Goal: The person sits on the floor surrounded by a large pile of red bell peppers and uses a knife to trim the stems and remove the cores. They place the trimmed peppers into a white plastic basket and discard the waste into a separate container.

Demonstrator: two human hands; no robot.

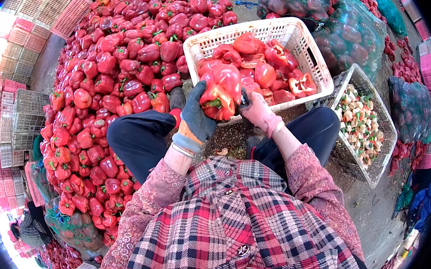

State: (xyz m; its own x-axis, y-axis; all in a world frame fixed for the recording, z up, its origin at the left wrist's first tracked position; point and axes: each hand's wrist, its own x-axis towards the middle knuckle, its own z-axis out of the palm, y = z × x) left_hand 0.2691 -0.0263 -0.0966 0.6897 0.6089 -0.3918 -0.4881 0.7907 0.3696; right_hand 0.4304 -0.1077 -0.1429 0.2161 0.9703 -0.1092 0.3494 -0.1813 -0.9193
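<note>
A red bell pepper (pixel 226 83), cut open with its pale inside and green stem showing, rests in my left hand (pixel 197 119), which wears a grey and orange glove. Close against its right side, my right hand (pixel 260 113) in a pink glove grips a black-handled tool (pixel 245 98); its working end is hidden by the pepper. Both hands are over the near edge of a white plastic crate (pixel 312 62). Inside the crate lie cut red pepper pieces (pixel 266 74), some with their insides facing up.
Whole red peppers (pixel 103 85) are heaped to my left. At my right knee, a tilted crate (pixel 387 151) holds pepper cores (pixel 360 125). Filled green mesh bags (pixel 353 35) stand beyond, with another filled mesh bag (pixel 72 224) lower left. Stacked crates (pixel 30 116) line the left side.
</note>
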